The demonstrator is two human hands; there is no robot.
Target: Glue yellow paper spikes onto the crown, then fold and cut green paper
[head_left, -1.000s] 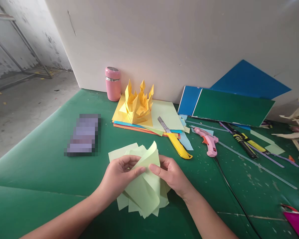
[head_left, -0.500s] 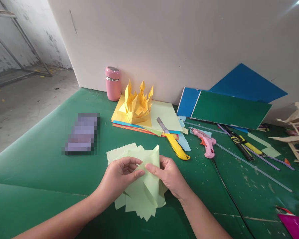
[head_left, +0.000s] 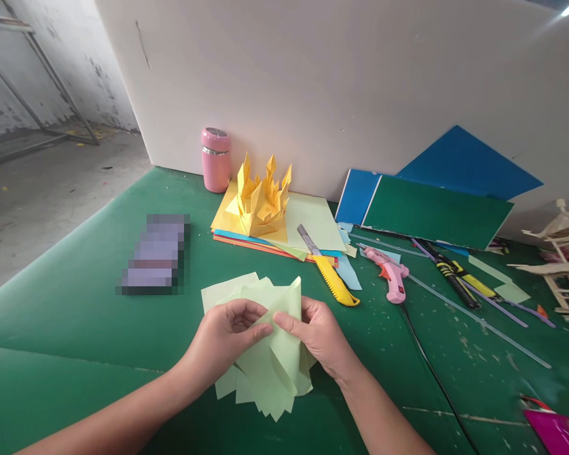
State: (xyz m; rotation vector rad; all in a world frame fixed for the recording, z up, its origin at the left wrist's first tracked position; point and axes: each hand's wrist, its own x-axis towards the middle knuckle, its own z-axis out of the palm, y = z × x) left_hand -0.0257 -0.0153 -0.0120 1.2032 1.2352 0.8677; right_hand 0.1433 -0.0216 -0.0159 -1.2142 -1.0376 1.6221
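Between my hands is a sheet of light green paper (head_left: 285,341), its right side curled over. My left hand (head_left: 234,332) pinches its left edge between thumb and fingers. On the right, my right hand (head_left: 315,328) grips the curled part, thumb in front and fingers hidden behind. Beneath the sheet, several more light green papers (head_left: 227,292) lie fanned out on the green table (head_left: 76,316). A yellow-handled utility knife (head_left: 332,278) with its blade out lies just beyond my right hand.
A yellow folded paper crown (head_left: 260,205) stands on stacked coloured paper (head_left: 315,221), beside a pink flask (head_left: 216,161). A pink glue gun (head_left: 389,272) with a black cord lies to the right. A blurred-out rectangular item (head_left: 154,253) is at left. Boards (head_left: 436,208) lean against the wall.
My right thumb has shifted left across the sheet towards my left thumb, and the paper's raised curl has flattened somewhat. The view has turned slightly.
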